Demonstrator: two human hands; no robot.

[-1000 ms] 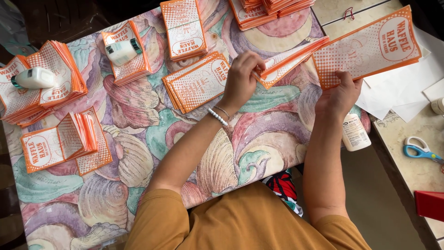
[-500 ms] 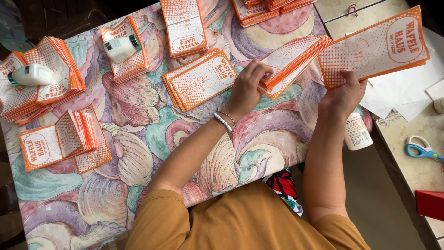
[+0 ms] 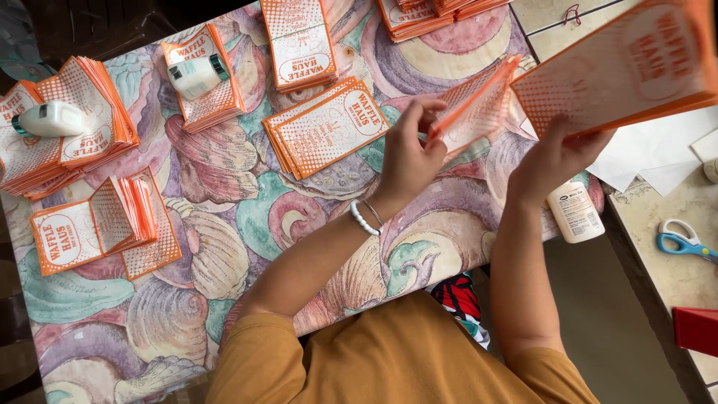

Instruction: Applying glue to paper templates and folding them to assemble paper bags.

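Head view: I see my left hand [image 3: 407,153] above the middle of the shell-patterned tablecloth [image 3: 224,224], its fingers pinched together on the lower end of a flat orange-and-white printed paper bag [image 3: 475,105] that tilts up toward the far right. My right hand [image 3: 553,153] is raised near the table's right edge, fingers clamped on the lower edge of a second, larger-looking orange-and-white paper bag [image 3: 621,67], lifted off the cloth. Just beside the right wrist, a small white plastic glue bottle [image 3: 574,213] lies at the right edge. A fanned stack of the same bags [image 3: 325,127] lies just left of the left hand. Blue-handled scissors [image 3: 684,239] lie on the pale counter [image 3: 673,277] to the right, well apart.
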